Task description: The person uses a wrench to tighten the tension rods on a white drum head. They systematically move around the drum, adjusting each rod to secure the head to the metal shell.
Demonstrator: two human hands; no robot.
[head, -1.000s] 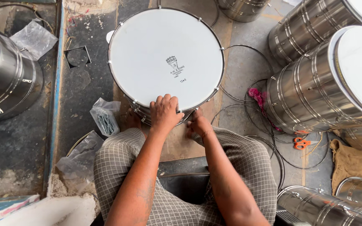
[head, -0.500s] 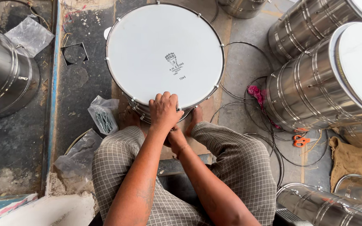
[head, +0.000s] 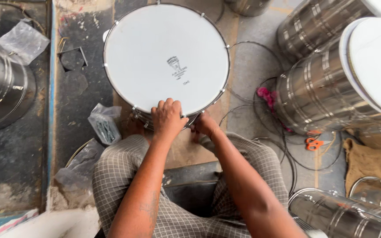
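- Fingers first: the left hand (head: 168, 118) lies curled over the near rim of the drum (head: 166, 57), fingers (head: 166, 105) close together and pressed flat onto the white head.
- The right hand (head: 206, 124) sits just beside it, lower, tucked against the drum's side wall below the hoop; whether its fingers pinch something there I cannot tell, as they are hidden under the rim.
- My read of the step in hand: work on the fittings at the near edge, one hand steadying from above while the other works at the side.
- What the next move calls for, as I judge it: firm downward pressure from the left hand so the drum does not turn, and a feel-guided grip from the right, since that spot is out of sight.
- Where the drum is: on the floor, right in front of the person's knees, touching both hands.
- Which way it points: white head up toward the camera, its axis running vertically, floor to sky; the round face has no long side across.
- Outward now: a clear bag of small metal parts (head: 104, 125) lies just left of the hands, loose wire hoops (head: 261, 110) to the right.
- Further out, steel drum shells (head: 327, 88) lie on their sides at right, another shell (head: 1, 92) at left.
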